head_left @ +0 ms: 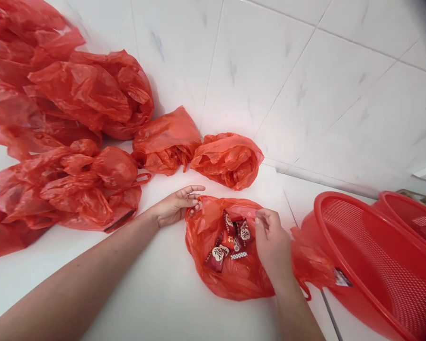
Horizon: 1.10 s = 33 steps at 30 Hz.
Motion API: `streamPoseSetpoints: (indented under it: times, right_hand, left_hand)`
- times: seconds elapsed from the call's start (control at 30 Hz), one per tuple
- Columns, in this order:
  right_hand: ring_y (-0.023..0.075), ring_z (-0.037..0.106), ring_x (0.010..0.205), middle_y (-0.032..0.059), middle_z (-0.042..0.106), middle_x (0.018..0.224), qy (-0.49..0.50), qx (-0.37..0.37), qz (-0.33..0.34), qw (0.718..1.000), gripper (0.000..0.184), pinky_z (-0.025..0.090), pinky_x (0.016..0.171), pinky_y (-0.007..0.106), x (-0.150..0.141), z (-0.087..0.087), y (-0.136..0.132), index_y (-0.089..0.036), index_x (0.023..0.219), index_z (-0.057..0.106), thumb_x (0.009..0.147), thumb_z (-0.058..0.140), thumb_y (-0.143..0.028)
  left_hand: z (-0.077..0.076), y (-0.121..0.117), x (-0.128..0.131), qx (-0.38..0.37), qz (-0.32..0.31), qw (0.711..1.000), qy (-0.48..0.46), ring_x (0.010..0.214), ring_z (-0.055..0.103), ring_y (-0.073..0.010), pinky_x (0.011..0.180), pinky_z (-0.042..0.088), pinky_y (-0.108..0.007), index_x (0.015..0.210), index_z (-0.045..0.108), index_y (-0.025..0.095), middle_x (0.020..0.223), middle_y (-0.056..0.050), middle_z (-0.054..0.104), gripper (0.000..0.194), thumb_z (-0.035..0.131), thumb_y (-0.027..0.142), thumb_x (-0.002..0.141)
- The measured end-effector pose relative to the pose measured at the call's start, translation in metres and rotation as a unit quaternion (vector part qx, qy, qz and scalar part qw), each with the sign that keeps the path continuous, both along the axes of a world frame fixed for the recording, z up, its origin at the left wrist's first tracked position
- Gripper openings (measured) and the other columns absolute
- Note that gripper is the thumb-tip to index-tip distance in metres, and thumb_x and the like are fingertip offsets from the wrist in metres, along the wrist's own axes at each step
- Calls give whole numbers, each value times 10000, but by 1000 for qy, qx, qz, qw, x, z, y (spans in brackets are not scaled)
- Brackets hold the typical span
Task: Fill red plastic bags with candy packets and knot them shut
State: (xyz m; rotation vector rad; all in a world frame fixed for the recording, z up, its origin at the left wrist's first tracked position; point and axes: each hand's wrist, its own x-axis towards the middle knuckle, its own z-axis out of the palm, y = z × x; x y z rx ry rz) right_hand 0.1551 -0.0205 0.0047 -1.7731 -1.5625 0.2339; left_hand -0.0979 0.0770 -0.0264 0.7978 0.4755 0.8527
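A: What is filling the far left?
B: A heap of crumpled red plastic bags (88,99) is covering that end of the white desk (145,289), with marbled wall tiles (255,71) rising behind.

A: And to its right?
B: A smaller red bundle (168,137) is sitting near the foot of the wall. In front of it, the person's left hand (177,206) is reaching to the left rim of an open red plastic bag (230,286). The upper fingers are stretching outward, while the thumb and lower fingers are bending at the rim; whether that grip is pinching the plastic, the speaker is not able to tell.

A: What is lying behind the open bag?
B: A second red bundle (230,158) is resting there, touching the first one.

A: And inside the open bag?
B: Several small dark-red packets (244,232) with cream-coloured printing are lying loosely together, in the middle of the desk, between the two hands.

A: How is the right hand (275,244) doing?
B: Its grip is pinching the bag's right rim between thumb and fingers.

A: And the far right?
B: Another red plastic bag (314,263) is lying beside a red mesh basket (358,246), and a second basket (404,213) is standing behind that one.
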Motion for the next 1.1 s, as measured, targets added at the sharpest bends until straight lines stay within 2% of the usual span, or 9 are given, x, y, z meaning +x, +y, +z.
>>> streamPoseSetpoints:
  times: [0.13,0.23,0.3,0.47,0.63,0.73,0.87,1.0,1.1]
  right_hand:
    - [186,618,909,35,662,1022,-20,-4,63,998,185,488,822,335,-3,-1,1,-240,978,587,896,434,-304]
    - [212,559,1091,44,623,1174,-71,-9,124,990,253,446,956,388,-5,-8,5,-247,1093,599,865,491,-270]
    - [226,553,1117,44,611,1217,-104,-27,145,984,307,442,972,414,-6,-13,7,-256,1135,604,851,491,-230]
    - [207,624,969,44,674,1086,-123,-35,102,987,402,491,884,388,-6,-17,8,-235,1095,634,813,390,-83]
    - [190,596,910,38,652,983,-107,20,138,984,212,476,836,347,-14,-9,3,-235,917,639,842,456,-161]
    - [201,550,870,25,603,881,-133,13,166,977,43,452,801,356,-21,-2,-3,-231,817,583,775,584,-226]
    - [192,501,864,8,536,849,-156,-25,209,965,155,437,793,349,-24,5,-11,-219,767,509,693,640,-181]
    - [198,490,928,20,519,918,-169,-53,244,953,204,437,844,363,-23,2,-11,-235,843,592,687,609,-104]
    - [192,500,941,26,531,935,-153,-49,242,957,251,447,848,354,-21,-3,-7,-258,913,643,750,570,-82]
  left_hand:
    - [-2,1,-1,-4,17,1000,-7,614,640,-110,572,480,-178,1163,570,174,702,-10,660,468,699,60,728]
    - [-2,1,-2,-7,20,1000,-6,594,632,-103,565,482,-181,1169,568,189,716,-5,658,466,692,69,736]
    - [-2,1,-3,-8,29,1000,-8,582,624,-97,553,481,-182,1167,568,202,733,-2,661,459,688,76,742]
    - [-2,-1,-3,-12,77,997,-20,571,610,-87,539,476,-171,1130,587,200,700,13,652,423,693,76,740]
    - [-1,-2,-2,-3,69,998,-8,551,606,-86,543,482,-181,1125,593,194,714,6,661,436,706,76,722]
    - [0,-2,-1,1,62,998,-7,545,604,-86,548,481,-183,1119,593,194,721,5,661,429,706,80,722]
    - [0,-2,-1,0,60,998,-5,561,606,-84,551,474,-176,1121,590,195,724,7,659,439,706,67,717]
    - [0,-1,0,2,58,998,-4,574,608,-91,556,472,-183,1124,596,184,725,0,656,441,709,70,713]
    - [1,-2,0,7,57,998,-5,613,615,-98,563,467,-180,1121,601,173,750,-12,658,433,705,71,714]
